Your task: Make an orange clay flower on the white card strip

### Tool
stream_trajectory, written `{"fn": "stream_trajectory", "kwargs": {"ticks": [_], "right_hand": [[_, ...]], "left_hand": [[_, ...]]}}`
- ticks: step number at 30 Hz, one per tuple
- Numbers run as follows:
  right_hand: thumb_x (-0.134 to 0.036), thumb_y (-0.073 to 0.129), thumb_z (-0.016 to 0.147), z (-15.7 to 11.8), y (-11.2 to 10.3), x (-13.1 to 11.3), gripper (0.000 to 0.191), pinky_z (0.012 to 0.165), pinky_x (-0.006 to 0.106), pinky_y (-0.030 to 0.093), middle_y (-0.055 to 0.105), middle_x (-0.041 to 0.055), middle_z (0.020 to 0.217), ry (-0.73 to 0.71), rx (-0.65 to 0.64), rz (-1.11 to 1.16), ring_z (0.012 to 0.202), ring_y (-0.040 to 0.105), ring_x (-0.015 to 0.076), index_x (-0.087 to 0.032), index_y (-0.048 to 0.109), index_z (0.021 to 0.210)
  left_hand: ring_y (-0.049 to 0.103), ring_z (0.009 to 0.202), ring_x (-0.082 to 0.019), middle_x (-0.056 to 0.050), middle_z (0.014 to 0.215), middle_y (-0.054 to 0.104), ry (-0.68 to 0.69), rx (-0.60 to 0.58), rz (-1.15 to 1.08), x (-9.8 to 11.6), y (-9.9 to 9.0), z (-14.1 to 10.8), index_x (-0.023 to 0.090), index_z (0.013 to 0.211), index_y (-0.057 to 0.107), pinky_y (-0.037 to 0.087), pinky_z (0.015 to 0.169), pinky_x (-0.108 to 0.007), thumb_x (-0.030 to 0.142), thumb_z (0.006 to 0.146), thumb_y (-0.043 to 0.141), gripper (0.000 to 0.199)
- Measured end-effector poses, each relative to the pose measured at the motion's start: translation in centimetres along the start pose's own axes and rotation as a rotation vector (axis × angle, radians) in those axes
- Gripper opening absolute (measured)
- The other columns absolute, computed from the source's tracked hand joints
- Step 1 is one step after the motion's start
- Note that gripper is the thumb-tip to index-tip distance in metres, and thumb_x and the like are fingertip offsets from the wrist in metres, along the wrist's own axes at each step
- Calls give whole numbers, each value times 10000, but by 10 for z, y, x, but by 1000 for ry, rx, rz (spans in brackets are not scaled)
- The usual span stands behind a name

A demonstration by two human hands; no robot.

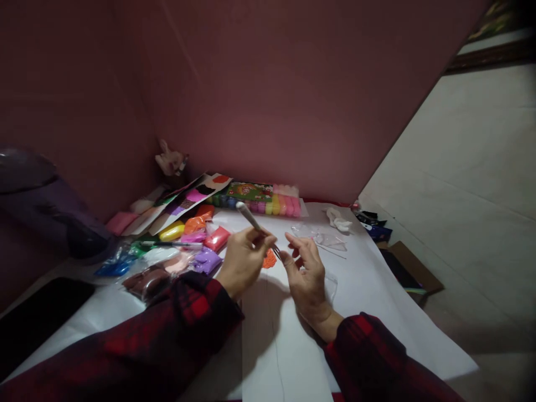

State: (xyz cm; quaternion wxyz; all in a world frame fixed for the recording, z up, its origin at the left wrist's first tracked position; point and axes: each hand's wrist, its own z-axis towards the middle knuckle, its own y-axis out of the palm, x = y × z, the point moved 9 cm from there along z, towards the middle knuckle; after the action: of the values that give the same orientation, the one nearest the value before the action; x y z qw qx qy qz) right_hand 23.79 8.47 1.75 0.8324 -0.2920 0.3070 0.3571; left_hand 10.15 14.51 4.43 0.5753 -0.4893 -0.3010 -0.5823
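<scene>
My left hand (245,259) is closed around a slim tool with a thick white handle (248,216) and a thin dark tip. The tool slants down to the right, and its tip is close to the thumb of my right hand (305,273). That hand has its thumb and forefinger apart; whether the thumb touches the tip I cannot tell. Just behind and between both hands, an orange textured patch of modelling clay (269,259) lies on a white paper strip (287,357). A thin drawn line runs down the strip from the patch.
Bags of coloured clay (206,261) crowd the left, with a pen (171,244) across them. Behind are a painted sheet (196,195) and a multicoloured clay pack (259,200). Clear plastic wrapping (320,237) and crumpled white tissue (338,221) lie right; a dark phone-like slab (46,318) lies left.
</scene>
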Motion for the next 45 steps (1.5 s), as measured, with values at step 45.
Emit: {"fn": "stream_trajectory", "kwargs": {"ticks": [45], "right_hand": [[-236, 609, 787, 19, 59, 38, 125, 525, 256, 462, 615, 13, 619, 259, -410, 112, 542, 563, 140, -159, 621, 688]], "left_hand": [[504, 840, -190, -51, 802, 568, 654, -424, 841, -2, 50, -109, 153, 774, 565, 423, 737, -335, 181, 884, 525, 120]]}}
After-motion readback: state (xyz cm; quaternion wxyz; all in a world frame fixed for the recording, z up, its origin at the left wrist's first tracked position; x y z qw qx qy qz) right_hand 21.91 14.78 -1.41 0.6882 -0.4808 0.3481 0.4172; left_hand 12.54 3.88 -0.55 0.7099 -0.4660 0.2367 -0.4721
